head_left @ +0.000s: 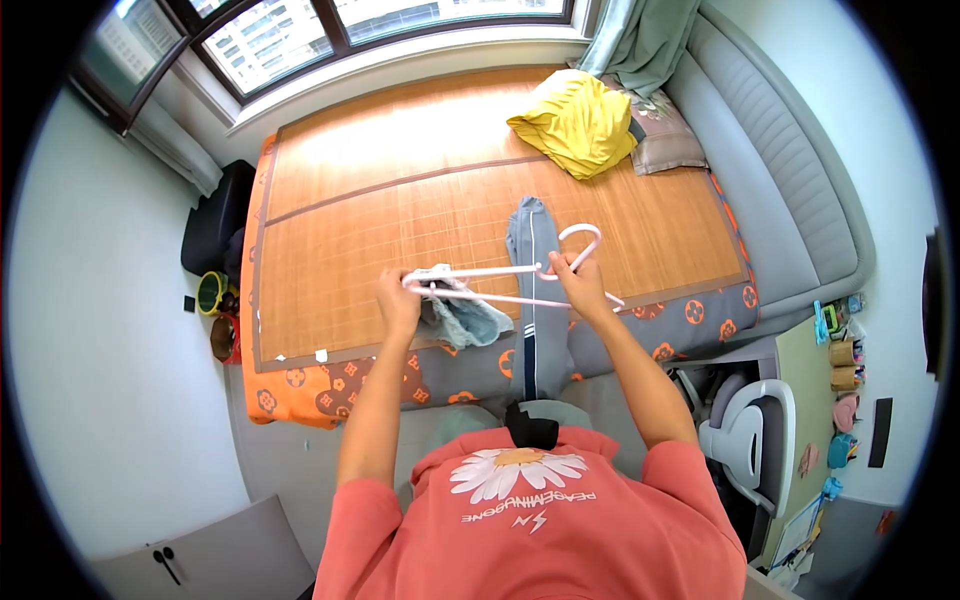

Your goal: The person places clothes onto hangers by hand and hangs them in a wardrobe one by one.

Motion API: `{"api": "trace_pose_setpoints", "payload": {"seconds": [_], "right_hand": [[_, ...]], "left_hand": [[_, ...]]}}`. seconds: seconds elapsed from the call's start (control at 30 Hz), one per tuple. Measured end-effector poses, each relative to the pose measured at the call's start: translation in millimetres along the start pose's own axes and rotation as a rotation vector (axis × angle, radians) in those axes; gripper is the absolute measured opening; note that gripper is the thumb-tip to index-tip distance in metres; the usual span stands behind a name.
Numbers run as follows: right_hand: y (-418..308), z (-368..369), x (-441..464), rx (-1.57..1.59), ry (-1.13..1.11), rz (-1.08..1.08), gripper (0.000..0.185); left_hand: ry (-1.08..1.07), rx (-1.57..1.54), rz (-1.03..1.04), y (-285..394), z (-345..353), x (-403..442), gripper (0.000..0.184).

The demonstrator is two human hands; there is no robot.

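A pale pink clothes hanger (485, 272) is held between both hands above the bed's near edge. My left hand (398, 303) is closed around one end of it. My right hand (578, 284) grips it near the base of the hook, which curves up and away. Below the hanger, close to my left hand, is a crumpled grey-blue cloth garment (468, 322) with a whitish edge; whether it touches the hanger I cannot tell. Grey trousers (530, 235) with a white side stripe lie under the hanger and drape over the bed's edge.
A woven mat (370, 230) covers the bed. Bunched yellow fabric (575, 125) lies beside a pillow (668, 135) near the padded headboard (770, 130). At the right stand a white chair (745, 440) and a desk (805, 400) holding small items. A window (270, 45) is beyond the bed.
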State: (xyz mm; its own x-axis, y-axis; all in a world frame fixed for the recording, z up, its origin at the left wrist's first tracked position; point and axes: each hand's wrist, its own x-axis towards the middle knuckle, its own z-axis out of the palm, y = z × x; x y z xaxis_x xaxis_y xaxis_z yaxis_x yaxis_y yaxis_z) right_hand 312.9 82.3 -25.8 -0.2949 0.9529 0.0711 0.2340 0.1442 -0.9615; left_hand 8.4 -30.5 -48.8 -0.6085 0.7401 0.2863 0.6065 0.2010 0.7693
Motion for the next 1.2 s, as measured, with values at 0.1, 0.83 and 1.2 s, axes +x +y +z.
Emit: {"api": "trace_pose_setpoints", "payload": {"seconds": [0.1, 0.83, 1.2], "right_hand": [[0, -10, -11, -0.234, 0.072, -0.035, 0.043], [-21, 73, -20, -0.157, -0.089, -0.031, 0.046], [-47, 37, -30, -0.235, 0.086, -0.350, 0.006]], "left_hand": [[0.014, 0.020, -0.011, -1, 3, 0, 0.012], [-0.444, 0.324, 0.610, 115, -15, -37, 0.044], [-0.205, 0.290, 0.448, 79, -43, -10, 0.037]]}}
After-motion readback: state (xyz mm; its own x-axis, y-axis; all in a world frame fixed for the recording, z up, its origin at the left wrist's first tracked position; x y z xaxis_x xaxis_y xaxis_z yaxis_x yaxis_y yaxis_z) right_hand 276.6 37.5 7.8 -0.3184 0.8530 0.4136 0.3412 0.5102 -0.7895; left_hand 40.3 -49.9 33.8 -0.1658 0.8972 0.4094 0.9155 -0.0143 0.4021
